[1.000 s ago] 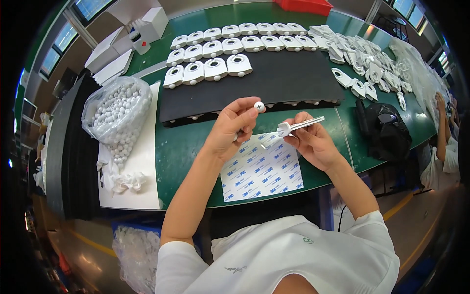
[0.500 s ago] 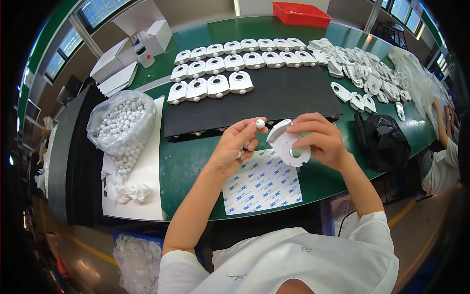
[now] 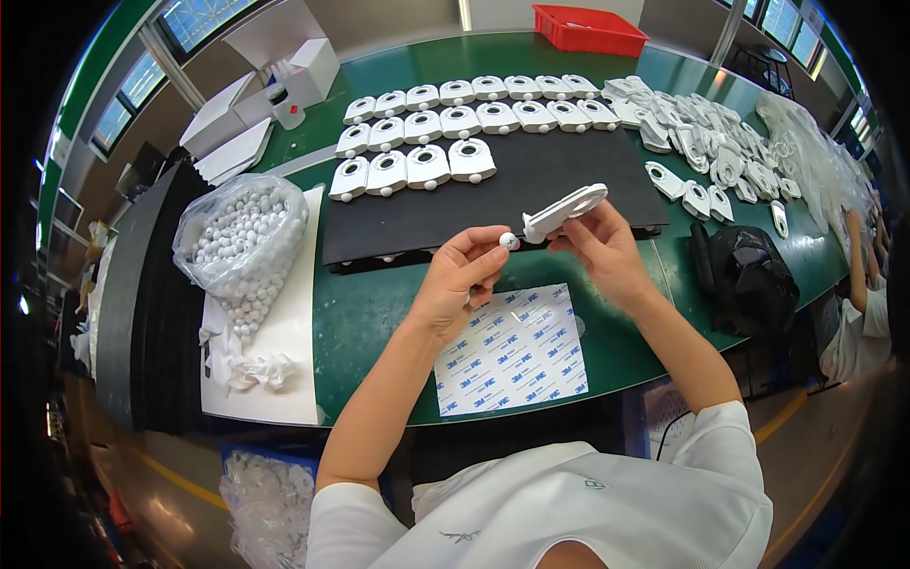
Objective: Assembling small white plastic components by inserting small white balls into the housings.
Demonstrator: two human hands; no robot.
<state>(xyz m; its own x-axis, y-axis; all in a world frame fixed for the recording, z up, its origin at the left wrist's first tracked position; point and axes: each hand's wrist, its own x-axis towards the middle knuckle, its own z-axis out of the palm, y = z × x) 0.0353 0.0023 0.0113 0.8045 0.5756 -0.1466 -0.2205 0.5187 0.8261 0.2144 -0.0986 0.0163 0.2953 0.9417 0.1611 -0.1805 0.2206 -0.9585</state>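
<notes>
Between thumb and fingers, my left hand [image 3: 462,280] pinches a small white ball [image 3: 510,241]. My right hand [image 3: 607,254] grips a white plastic housing with a round hole [image 3: 566,212], held tilted so its narrow edge shows. The ball sits close beside the lower left end of that housing; whether they touch I cannot tell. Beneath my hands lies a white sheet with blue print [image 3: 512,353]. Beyond them, rows of similar white housings [image 3: 427,167], with balls at their near ends, stand on a black board [image 3: 559,175].
On the left, a clear bag of white balls [image 3: 242,232] rests on a white board [image 3: 296,365] beside crumpled tissue [image 3: 258,370]. Loose white housings [image 3: 706,133] pile up at right, near a black bag [image 3: 749,275]. A red bin [image 3: 590,30] stands at the back; another person's arm [image 3: 858,261] shows far right.
My right hand has turned the housing from face-on to edge-on and raised it slightly. The ball in my left hand is now beside the housing's end.
</notes>
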